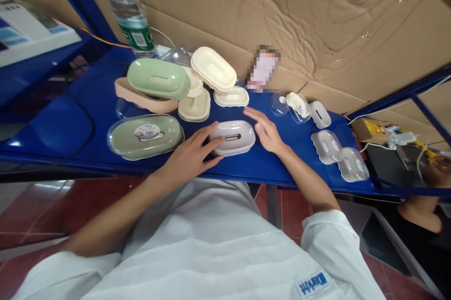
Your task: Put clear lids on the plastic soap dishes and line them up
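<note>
A pale lilac oval dish (243,136) with a slot in its middle lies on the blue table in front of me. My left hand (192,149) grips its left end, thumb at the near side and fingers over the rim and inside. Just off the dish's right end is my right hand (267,131), fingers stretched out and holding nothing. To the left lies a green oval dish with a clear lid and label (146,136). Behind it, a green dish (157,76) sits on a peach one (141,95). Cream pieces (214,68) lie beside these.
A water bottle (136,22) stands at the back left, and a blurred-out phone (262,69) leans against the cardboard wall (218,13). Several lilac dishes and clear lids (327,146) lie on the right of the blue table (278,168). Another person's arm (423,206) shows far right.
</note>
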The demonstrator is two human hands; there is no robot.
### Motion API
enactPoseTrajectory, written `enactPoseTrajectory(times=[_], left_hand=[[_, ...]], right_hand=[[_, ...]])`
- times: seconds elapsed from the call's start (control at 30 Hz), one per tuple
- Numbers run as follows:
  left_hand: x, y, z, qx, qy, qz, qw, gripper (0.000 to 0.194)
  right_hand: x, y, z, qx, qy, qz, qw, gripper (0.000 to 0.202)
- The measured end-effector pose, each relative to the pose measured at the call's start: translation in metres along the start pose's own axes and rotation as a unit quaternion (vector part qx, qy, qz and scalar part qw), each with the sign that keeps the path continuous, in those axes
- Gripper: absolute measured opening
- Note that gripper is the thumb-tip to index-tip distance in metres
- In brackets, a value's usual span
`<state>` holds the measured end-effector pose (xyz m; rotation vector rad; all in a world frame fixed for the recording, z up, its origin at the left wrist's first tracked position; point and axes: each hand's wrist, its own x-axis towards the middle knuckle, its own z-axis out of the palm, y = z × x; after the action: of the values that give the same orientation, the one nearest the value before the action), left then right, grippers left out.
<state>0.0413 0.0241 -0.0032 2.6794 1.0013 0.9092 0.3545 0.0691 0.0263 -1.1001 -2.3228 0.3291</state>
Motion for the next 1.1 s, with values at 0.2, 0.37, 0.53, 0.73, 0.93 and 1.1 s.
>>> enactPoseTrajectory(times=[0.2, 0.37, 0.53, 0.73, 0.93, 1.1], left_hand=[[0.000, 0.003, -0.006, -0.041, -0.037, 0.032, 0.998, 0.042], [0.002, 0.004, -0.009, -0.046, -0.044, 0.026, 0.998, 0.041], [0.003, 0.004, -0.008, -0.067, -0.051, 0.011, 0.996, 0.042], [0.003, 0.002, -0.006, -0.062, -0.058, 0.014, 0.996, 0.043], [0.000, 0.001, -0.006, -0.050, -0.049, 0.031, 0.997, 0.044], [-0.001, 0.002, -0.007, -0.051, -0.034, 0.025, 0.998, 0.043]], right_hand=[[0.013, 0.039, 0.011, -0.098, -0.054, 0.093, 0.989, 0.067], [0.012, 0.036, 0.013, -0.140, -0.038, 0.080, 0.986, 0.058], [0.013, 0.040, 0.017, -0.130, -0.085, 0.095, 0.983, 0.072], [0.021, 0.051, 0.016, -0.134, -0.082, 0.075, 0.985, 0.076], [0.051, 0.060, 0.010, -0.119, -0.073, 0.042, 0.989, 0.055], [0.019, 0.038, -0.008, -0.083, -0.043, 0.029, 0.995, 0.027]])
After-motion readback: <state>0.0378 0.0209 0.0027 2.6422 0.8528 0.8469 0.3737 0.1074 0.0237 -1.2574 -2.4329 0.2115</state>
